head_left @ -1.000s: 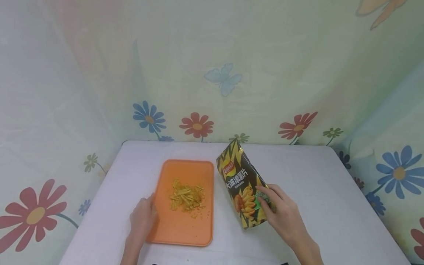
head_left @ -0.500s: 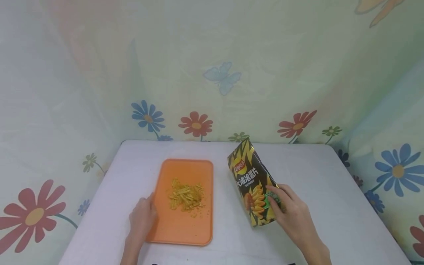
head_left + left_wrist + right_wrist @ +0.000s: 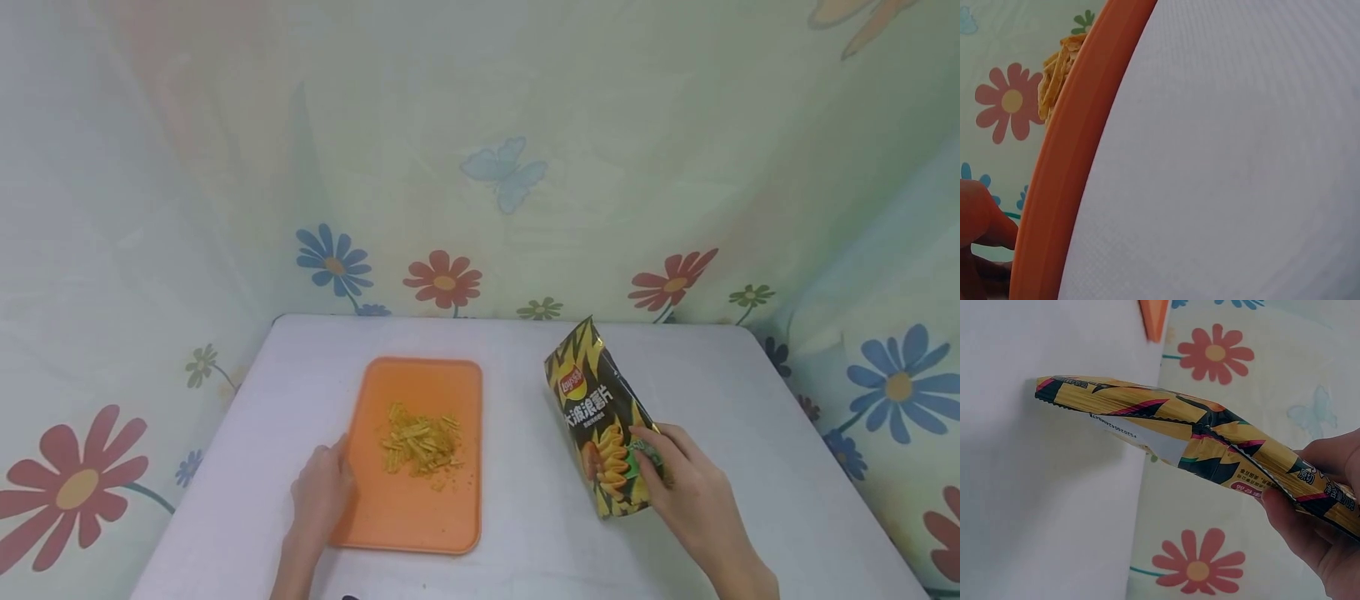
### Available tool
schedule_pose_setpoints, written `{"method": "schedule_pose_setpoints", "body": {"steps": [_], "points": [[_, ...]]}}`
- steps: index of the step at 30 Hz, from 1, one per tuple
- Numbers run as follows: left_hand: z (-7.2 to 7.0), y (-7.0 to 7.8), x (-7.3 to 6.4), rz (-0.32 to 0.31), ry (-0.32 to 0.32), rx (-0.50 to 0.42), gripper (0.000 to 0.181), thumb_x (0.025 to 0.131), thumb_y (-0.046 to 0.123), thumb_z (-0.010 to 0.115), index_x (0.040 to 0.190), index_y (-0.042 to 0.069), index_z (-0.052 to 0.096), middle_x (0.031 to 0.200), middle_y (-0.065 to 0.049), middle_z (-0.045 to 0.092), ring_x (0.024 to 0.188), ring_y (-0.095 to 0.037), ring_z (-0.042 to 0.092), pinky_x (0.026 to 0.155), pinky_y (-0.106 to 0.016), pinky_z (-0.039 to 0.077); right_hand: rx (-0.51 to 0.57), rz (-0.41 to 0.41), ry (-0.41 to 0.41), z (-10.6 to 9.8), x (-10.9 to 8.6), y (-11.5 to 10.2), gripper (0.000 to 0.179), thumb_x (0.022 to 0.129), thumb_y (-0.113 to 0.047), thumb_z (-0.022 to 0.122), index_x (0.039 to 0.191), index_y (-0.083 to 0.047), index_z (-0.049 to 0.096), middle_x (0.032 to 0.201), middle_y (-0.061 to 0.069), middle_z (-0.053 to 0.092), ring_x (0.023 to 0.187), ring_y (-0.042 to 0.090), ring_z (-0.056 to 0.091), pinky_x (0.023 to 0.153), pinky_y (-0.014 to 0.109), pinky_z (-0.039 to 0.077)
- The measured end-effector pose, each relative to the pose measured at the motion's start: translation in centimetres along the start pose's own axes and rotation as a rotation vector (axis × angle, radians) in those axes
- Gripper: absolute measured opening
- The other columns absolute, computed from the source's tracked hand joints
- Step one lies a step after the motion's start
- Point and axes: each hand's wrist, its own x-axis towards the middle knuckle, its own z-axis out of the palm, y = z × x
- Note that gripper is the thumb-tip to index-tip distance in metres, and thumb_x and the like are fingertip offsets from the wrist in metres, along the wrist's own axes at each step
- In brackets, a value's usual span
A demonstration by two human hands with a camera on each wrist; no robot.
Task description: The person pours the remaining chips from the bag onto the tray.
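An orange tray (image 3: 442, 525) lies flat on the table at the left of the head view, with a heap of broken potato chips (image 3: 422, 442) in its middle. My left hand (image 3: 322, 483) holds the tray's left edge, its fingers bent at the rim; the left wrist view shows a fingertip right against the orange rim (image 3: 1069, 169). To the right, my right hand (image 3: 693, 487) pinches the lower right side of a black-and-gold chip bag (image 3: 600, 417), thumb on its printed front. From the side, the bag (image 3: 1166, 419) looks thin and creased, tilted over the table.
White cloth covers the table (image 3: 517, 467), and small crumbs lie near its front edge. Behind the table hangs a curtain (image 3: 390, 167) printed with flowers and butterflies.
My right hand has carried the chip bag to the right, away from the tray. The left hand, tray and chips have stayed in place.
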Motion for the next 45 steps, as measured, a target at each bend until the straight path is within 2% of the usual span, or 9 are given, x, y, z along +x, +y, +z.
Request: {"method": "schedule_pose_setpoints", "body": {"steps": [5,13,16,26,33,35,38,43,45], "points": [[-0.1,0.0,-0.1,-0.003,-0.003,0.000,0.045,0.100,0.002,0.051,0.144,-0.005,0.053,0.081,-0.012,0.055,0.062,-0.019,0.045,0.052,-0.031,0.037,-0.045,0.034,-0.023,-0.9,-0.2,0.9,0.053,0.064,0.009,0.091,0.112,-0.004,0.072,0.101,0.009,0.064,0.073,0.019,0.064,0.055,0.033,0.058],[0.0,-0.4,0.3,0.035,0.040,0.021,0.044,0.097,0.001,0.053,0.140,-0.005,0.058,0.084,-0.017,0.060,0.062,-0.022,0.050,0.050,-0.035,0.042,-0.075,0.047,-0.037,-1.5,-0.2,2.0,0.051,0.066,0.009,0.089,0.112,-0.002,0.071,0.102,0.013,0.064,0.074,0.026,0.067,0.056,0.042,0.059],[0.1,-0.5,0.3,0.041,0.051,0.028,0.043,0.096,0.001,0.054,0.139,-0.005,0.060,0.085,-0.019,0.061,0.062,-0.023,0.052,0.050,-0.038,0.044,-0.086,0.029,-0.032,-1.3,-0.3,2.2,0.050,0.066,0.009,0.088,0.112,-0.002,0.070,0.102,0.013,0.064,0.072,0.026,0.068,0.054,0.042,0.058],[0.3,-0.6,0.6,0.040,0.056,0.021,0.043,0.096,-0.001,0.054,0.138,-0.005,0.060,0.083,-0.017,0.060,0.061,-0.021,0.048,0.049,-0.035,0.041,-0.063,-0.033,-0.015,-0.5,0.0,2.0,0.056,0.066,0.010,0.087,0.118,-0.004,0.070,0.106,0.014,0.066,0.062,0.020,0.063,0.046,0.028,0.050],[0.5,-0.7,0.5,0.033,0.040,0.014,0.043,0.098,0.000,0.053,0.139,-0.005,0.059,0.083,-0.016,0.059,0.061,-0.020,0.045,0.049,-0.033,0.038,-0.001,0.020,-0.098,-0.5,-0.3,1.4,0.066,0.067,0.011,0.088,0.127,-0.006,0.067,0.113,0.013,0.066,0.067,0.018,0.064,0.050,0.023,0.052],[0.5,-0.7,0.4,0.033,0.044,0.017,0.042,0.098,0.000,0.053,0.139,-0.006,0.059,0.083,-0.016,0.059,0.061,-0.020,0.045,0.049,-0.033,0.038,0.018,0.022,-0.119,-0.5,-0.4,1.3,0.068,0.067,0.011,0.088,0.130,-0.007,0.066,0.115,0.014,0.066,0.073,0.021,0.068,0.053,0.025,0.055],[0.4,-0.6,0.4,0.033,0.050,0.018,0.042,0.097,0.000,0.053,0.138,-0.006,0.060,0.082,-0.016,0.059,0.061,-0.021,0.046,0.050,-0.034,0.039,0.042,-0.007,-0.132,-0.5,-0.5,1.1,0.073,0.066,0.009,0.090,0.132,-0.007,0.064,0.118,0.014,0.065,0.080,0.025,0.071,0.055,0.025,0.056],[0.3,-0.4,0.4,0.035,0.057,0.020,0.042,0.097,0.000,0.053,0.137,-0.006,0.060,0.082,-0.017,0.059,0.061,-0.022,0.047,0.050,-0.036,0.041,0.089,-0.090,-0.149,-0.3,-0.7,0.8,0.079,0.064,0.009,0.091,0.135,-0.007,0.062,0.123,0.013,0.062,0.077,0.019,0.070,0.061,0.012,0.051],[0.3,-0.4,0.4,0.037,0.060,0.022,0.042,0.097,0.000,0.053,0.137,-0.006,0.061,0.082,-0.017,0.059,0.061,-0.022,0.047,0.050,-0.036,0.041,0.113,-0.099,-0.179,-0.1,-0.8,0.5,0.082,0.063,0.010,0.091,0.137,-0.008,0.061,0.126,0.012,0.061,0.081,0.019,0.070,0.062,0.010,0.051]]}}
